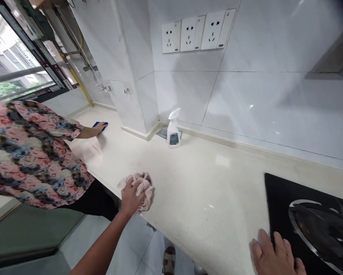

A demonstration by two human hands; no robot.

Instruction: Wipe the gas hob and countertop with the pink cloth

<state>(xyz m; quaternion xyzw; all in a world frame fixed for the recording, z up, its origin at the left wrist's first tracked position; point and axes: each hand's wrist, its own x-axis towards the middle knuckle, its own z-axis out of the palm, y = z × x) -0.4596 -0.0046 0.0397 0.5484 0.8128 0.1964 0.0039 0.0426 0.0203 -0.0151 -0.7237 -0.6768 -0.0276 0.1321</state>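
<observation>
My left hand (132, 196) is closed over a crumpled pink cloth (145, 190), which it presses on the cream countertop (211, 179) close to the front edge. At the lower right, my right hand (276, 254) lies with fingers spread at the left edge of a black glass cooktop (277, 194), holding nothing. A white spray bottle (173, 128) stands upright near the wall, apart from both hands. Behind it lies a flat grey item (162, 132), partly hidden.
On the left, another person in a floral top (45, 152) holds a blue cloth (99, 125) on the counter's far part. A wall column (131, 76) juts out between us. Several sockets (198, 32) are on the wall. A yellow pipe (81, 86) runs near the window.
</observation>
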